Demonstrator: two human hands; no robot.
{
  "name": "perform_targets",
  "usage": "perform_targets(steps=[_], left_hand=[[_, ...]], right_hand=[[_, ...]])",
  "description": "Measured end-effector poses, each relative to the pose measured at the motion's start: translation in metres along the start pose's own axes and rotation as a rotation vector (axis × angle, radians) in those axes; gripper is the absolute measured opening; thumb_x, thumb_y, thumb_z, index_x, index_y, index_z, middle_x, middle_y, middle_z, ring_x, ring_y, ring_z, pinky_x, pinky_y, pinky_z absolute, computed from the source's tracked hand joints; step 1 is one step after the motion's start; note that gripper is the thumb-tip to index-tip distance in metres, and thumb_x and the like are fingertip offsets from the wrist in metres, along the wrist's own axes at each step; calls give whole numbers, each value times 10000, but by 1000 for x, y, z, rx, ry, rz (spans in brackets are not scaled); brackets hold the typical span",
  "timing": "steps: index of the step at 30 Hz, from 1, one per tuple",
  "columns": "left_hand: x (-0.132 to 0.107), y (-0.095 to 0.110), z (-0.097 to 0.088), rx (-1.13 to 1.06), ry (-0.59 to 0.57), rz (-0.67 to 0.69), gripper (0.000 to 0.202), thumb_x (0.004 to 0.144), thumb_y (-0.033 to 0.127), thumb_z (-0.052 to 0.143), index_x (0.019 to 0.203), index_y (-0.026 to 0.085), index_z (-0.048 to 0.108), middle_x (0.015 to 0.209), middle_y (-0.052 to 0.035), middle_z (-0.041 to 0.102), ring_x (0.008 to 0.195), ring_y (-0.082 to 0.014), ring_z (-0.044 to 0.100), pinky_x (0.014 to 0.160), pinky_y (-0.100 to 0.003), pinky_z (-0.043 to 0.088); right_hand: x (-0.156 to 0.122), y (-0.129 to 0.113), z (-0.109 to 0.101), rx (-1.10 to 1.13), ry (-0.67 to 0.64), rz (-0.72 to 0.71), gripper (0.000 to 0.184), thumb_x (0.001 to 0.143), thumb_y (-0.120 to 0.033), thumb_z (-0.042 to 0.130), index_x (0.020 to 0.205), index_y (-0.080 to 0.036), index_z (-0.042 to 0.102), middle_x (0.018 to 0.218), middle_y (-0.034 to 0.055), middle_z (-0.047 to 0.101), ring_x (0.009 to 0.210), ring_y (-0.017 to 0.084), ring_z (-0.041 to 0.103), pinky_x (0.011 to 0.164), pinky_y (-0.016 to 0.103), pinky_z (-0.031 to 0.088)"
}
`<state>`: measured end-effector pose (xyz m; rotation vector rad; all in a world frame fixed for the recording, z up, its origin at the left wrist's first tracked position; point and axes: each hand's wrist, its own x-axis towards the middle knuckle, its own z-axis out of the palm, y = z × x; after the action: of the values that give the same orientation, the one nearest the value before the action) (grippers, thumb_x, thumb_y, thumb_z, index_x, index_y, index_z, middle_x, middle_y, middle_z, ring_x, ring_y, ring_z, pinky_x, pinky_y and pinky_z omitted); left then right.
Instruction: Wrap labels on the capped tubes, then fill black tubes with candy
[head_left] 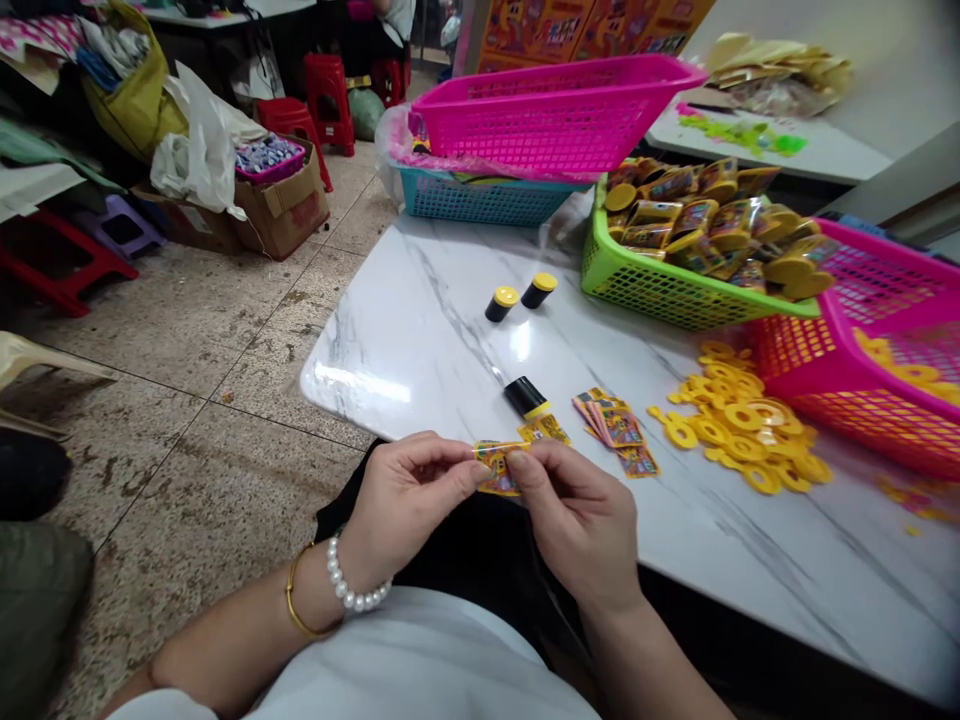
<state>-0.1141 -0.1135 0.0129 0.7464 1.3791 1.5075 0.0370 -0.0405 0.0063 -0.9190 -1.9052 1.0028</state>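
Observation:
My left hand (409, 495) and my right hand (581, 515) pinch a small printed yellow label (498, 468) between thumbs and fingers, at the table's near edge. Just beyond it a black container with a yellow lid (525, 396) lies on its side, beside another yellow printed piece (546, 429). To the right rests a fanned stack of printed labels (615, 425). Farther back stand two upright black containers with yellow lids, the left one (502, 303) and the right one (539, 290).
Yellow ring-shaped plastic pieces (742, 420) are heaped on the marbled table (427, 330). A green basket (675, 290) full of labelled containers, a pink basket (817, 370) with yellow pieces, and a blue basket (487, 198) under another pink basket (540, 115) line the far side.

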Motion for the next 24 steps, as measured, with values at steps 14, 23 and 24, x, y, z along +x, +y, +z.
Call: perform_targets(steps=[14,23,24], left_hand=[[12,-1,-12,-357,36,-410,401,596,393,897,810,120,696,553,-5,655,285,-16,386,287,-119,139],[28,17,-18,-537,-28,-490,365,554,266,920,761,88,678,516,30,593,331,16,352,273,-78,160],[29,17,-18,-551,-33,-498,366,549,252,921,766,82,679,544,25,604,341,22,348,276,-74,166]], right_hand=[[35,28,-9,-782,115,-333,416,884,-392,682,1201,-123,672,1118,187,708,1126,382,610,1005,588,457],[28,12,-19,316,-63,100,300,893,-383,691,1173,-277,708,1031,60,755,863,221,737,830,427,618],[26,8,-20,451,-84,154,316,876,-412,713,1163,-281,712,981,50,759,783,211,743,781,422,635]])
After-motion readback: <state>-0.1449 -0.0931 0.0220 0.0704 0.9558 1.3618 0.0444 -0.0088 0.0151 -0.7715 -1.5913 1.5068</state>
